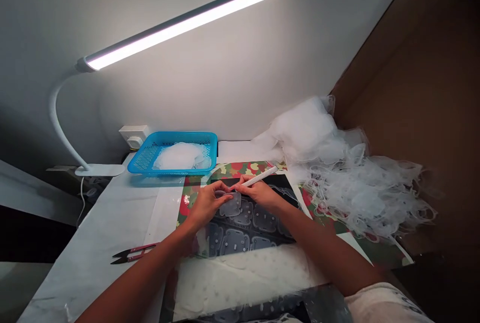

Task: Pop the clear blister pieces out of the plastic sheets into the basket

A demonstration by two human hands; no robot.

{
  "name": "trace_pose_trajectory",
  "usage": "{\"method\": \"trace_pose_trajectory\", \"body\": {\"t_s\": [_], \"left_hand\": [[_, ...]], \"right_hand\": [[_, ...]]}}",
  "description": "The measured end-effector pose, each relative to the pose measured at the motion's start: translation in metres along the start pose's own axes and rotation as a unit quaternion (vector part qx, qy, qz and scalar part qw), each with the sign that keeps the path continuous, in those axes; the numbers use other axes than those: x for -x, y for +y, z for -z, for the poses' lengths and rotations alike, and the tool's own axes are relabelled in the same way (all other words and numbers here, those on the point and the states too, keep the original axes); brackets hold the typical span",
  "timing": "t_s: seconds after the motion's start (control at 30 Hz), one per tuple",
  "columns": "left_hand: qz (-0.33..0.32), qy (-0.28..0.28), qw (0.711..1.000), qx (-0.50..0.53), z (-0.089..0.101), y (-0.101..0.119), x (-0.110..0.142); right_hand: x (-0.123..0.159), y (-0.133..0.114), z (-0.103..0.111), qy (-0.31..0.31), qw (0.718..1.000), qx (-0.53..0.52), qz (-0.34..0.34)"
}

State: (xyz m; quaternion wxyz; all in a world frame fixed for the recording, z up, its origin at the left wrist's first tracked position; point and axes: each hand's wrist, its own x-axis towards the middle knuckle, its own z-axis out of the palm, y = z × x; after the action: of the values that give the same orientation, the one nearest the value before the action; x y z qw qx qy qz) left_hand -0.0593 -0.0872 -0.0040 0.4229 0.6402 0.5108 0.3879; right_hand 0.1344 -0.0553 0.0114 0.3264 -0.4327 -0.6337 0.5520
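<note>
My left hand (208, 202) is closed, pinching a small translucent white piece of film (230, 205) between thumb and fingers. In my right hand (258, 193) is a slim white pen-shaped tool (262, 176), its back end pointing up and right. The tool's tip meets the edge of the piece by my left fingertips; its exact shape is too small to make out. Beneath both hands lies a dark sheet (245, 228) with rows of rounded, clear-looking shapes.
A blue basket (135, 167) holding white sheer pieces stands at the back. White mesh scraps (360, 183) are heaped at right. Red-handled thread snips (131, 253) lie by my left forearm. A pale sheet (240, 278) covers the near side. A lamp (187, 20) shines overhead.
</note>
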Motion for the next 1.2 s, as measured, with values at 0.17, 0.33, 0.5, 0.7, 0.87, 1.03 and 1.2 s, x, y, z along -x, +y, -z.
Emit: {"method": "trace_pose_trajectory", "body": {"t_s": [0.17,0.33,0.5,0.7,0.87,1.03,1.2], "left_hand": [[0.010,0.025,0.999,0.043,0.001,-0.003,0.002],[0.026,0.042,0.991,0.126,0.005,-0.004,0.005],[0.054,0.051,0.984,0.164,0.005,-0.002,0.006],[0.086,0.030,0.970,0.226,0.003,0.000,0.007],[0.147,-0.009,0.950,0.277,0.004,0.006,0.008],[0.225,-0.027,0.920,0.320,0.003,0.013,0.013],[0.268,-0.086,0.901,0.330,0.003,0.017,0.016]], "right_hand": [[-0.018,0.018,0.012,0.123,0.986,0.107,0.024],[-0.029,0.033,0.032,0.203,0.966,0.161,0.024],[-0.007,0.011,0.029,0.113,0.990,-0.028,0.081],[0.026,-0.005,0.012,-0.017,0.995,-0.093,0.036],[0.024,0.010,0.011,0.026,0.986,-0.162,0.031],[0.020,0.017,0.017,0.039,0.977,-0.210,0.019],[0.018,0.019,0.020,0.041,0.968,-0.247,0.008]]}}
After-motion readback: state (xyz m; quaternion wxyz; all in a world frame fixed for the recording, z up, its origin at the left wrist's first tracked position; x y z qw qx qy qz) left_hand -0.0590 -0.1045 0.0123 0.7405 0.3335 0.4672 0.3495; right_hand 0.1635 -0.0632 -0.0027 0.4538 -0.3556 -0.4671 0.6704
